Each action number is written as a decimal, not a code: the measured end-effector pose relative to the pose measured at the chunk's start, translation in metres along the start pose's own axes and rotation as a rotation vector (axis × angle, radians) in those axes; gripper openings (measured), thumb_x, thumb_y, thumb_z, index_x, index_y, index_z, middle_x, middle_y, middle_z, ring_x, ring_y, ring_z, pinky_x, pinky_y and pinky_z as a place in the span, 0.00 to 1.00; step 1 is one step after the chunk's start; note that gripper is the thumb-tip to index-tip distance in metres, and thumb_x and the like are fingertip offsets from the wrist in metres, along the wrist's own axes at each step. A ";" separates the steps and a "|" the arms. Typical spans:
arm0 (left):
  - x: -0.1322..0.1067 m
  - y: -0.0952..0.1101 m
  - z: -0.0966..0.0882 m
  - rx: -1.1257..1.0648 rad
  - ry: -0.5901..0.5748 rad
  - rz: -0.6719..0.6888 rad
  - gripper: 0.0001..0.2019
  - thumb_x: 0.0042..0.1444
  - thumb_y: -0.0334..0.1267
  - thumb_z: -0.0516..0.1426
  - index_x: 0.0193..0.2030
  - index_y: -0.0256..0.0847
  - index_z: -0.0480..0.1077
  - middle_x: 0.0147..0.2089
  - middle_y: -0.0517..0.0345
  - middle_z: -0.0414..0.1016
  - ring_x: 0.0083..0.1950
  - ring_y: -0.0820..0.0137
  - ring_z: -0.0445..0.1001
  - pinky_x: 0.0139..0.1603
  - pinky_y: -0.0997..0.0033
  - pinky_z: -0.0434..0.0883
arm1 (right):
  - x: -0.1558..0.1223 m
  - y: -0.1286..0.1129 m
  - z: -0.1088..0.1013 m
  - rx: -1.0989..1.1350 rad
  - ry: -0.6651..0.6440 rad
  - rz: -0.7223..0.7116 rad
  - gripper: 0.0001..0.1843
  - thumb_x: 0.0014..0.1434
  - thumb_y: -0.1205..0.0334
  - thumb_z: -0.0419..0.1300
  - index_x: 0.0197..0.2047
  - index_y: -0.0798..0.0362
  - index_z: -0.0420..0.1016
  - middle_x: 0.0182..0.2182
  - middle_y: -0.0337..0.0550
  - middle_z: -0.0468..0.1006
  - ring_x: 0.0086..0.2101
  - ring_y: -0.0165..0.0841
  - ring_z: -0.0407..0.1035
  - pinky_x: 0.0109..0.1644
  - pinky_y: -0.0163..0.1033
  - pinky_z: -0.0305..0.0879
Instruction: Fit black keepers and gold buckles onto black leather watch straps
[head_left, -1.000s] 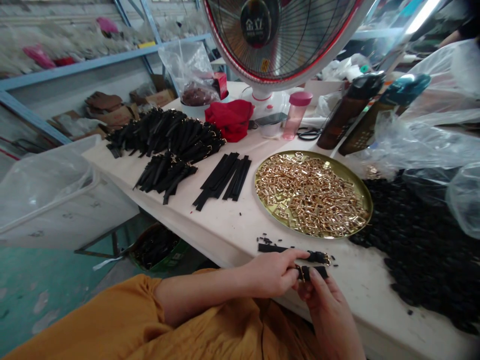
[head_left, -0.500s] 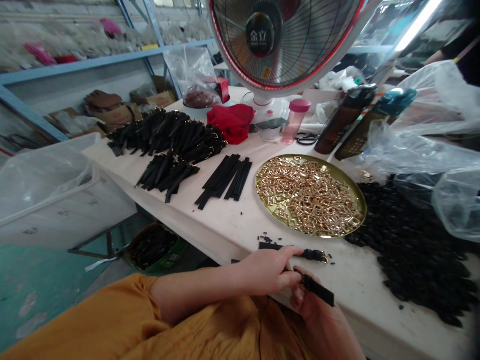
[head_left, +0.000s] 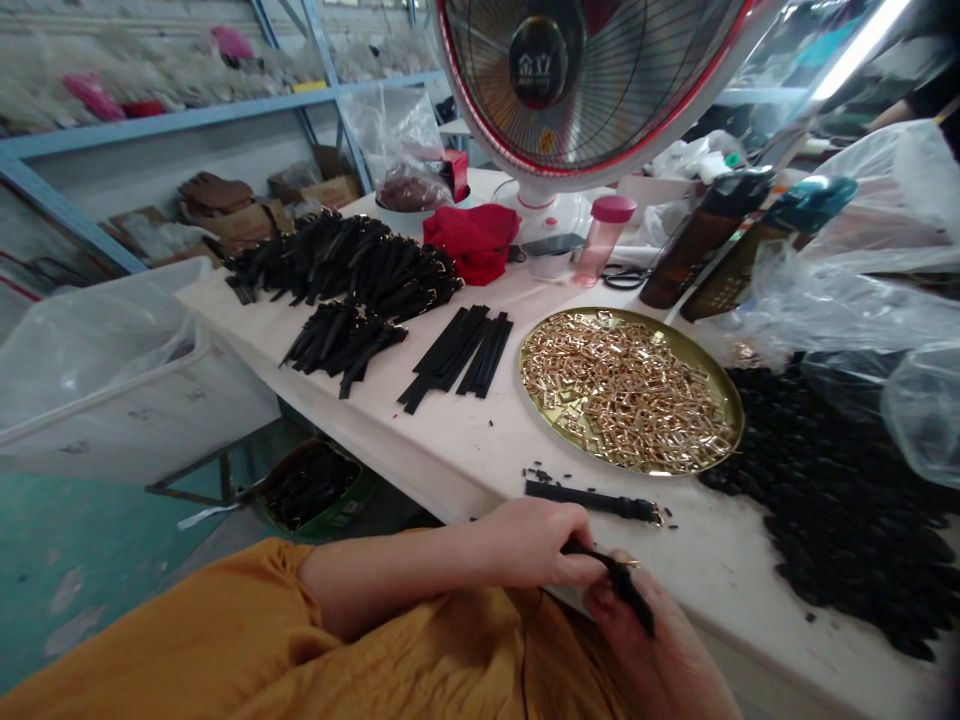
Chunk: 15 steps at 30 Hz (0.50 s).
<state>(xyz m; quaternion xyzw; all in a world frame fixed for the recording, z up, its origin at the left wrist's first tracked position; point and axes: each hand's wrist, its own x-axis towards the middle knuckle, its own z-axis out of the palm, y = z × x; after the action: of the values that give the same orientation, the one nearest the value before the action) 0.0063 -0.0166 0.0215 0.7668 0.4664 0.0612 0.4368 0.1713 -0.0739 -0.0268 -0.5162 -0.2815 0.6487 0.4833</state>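
Observation:
Close to my lap, both hands hold a black strap [head_left: 636, 600] with a bit of gold metal, likely its buckle, on it. My left hand [head_left: 536, 545] pinches one end between thumb and fingers. The other part lies in my right hand [head_left: 660, 640], whose fingers are curled round it. Just beyond, a finished-looking buckled strap [head_left: 592, 499] lies flat on the table, its gold buckle pointing right. Small black bits are scattered beside it. A round gold tray [head_left: 536, 425] full of gold buckles [head_left: 637, 390] sits past that strap.
Flat black straps [head_left: 450, 355] lie left of the tray, with heaped buckled straps [head_left: 337, 260] behind. Black pieces [head_left: 840, 530] are piled at right. A fan [head_left: 600, 90], a red cloth [head_left: 472, 240], a pink-lidded bottle [head_left: 602, 240] and plastic bags [head_left: 862, 300] stand farther back.
The held strap has turned, its free end now pointing more downward and the gold metal showing. My left fingers have drawn back from over the strap on the table. The view has shifted slightly.

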 end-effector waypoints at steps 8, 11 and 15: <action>-0.003 -0.001 -0.007 -0.094 -0.047 -0.019 0.19 0.51 0.48 0.55 0.46 0.40 0.65 0.39 0.56 0.73 0.38 0.68 0.71 0.34 0.74 0.64 | 0.015 -0.007 0.001 -0.367 0.207 -0.041 0.19 0.42 0.46 0.64 0.24 0.52 0.66 0.21 0.36 0.70 0.27 0.32 0.65 0.34 0.37 0.62; 0.001 -0.001 -0.004 -0.137 -0.081 0.017 0.20 0.49 0.47 0.57 0.48 0.40 0.64 0.40 0.55 0.73 0.40 0.67 0.71 0.37 0.73 0.65 | 0.018 -0.007 0.004 -0.351 0.249 -0.021 0.24 0.39 0.44 0.65 0.34 0.51 0.67 0.25 0.35 0.72 0.27 0.32 0.66 0.33 0.38 0.63; 0.006 -0.004 0.000 -0.180 -0.100 -0.026 0.25 0.49 0.48 0.57 0.53 0.40 0.61 0.39 0.55 0.74 0.39 0.67 0.72 0.39 0.71 0.66 | 0.016 -0.008 0.002 -0.362 0.049 0.114 0.27 0.41 0.44 0.64 0.40 0.52 0.68 0.23 0.35 0.71 0.27 0.33 0.67 0.34 0.38 0.64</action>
<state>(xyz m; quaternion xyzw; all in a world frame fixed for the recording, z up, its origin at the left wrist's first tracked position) 0.0070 -0.0113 0.0166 0.7204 0.4464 0.0589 0.5275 0.1722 -0.0557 -0.0263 -0.6253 -0.3520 0.6012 0.3517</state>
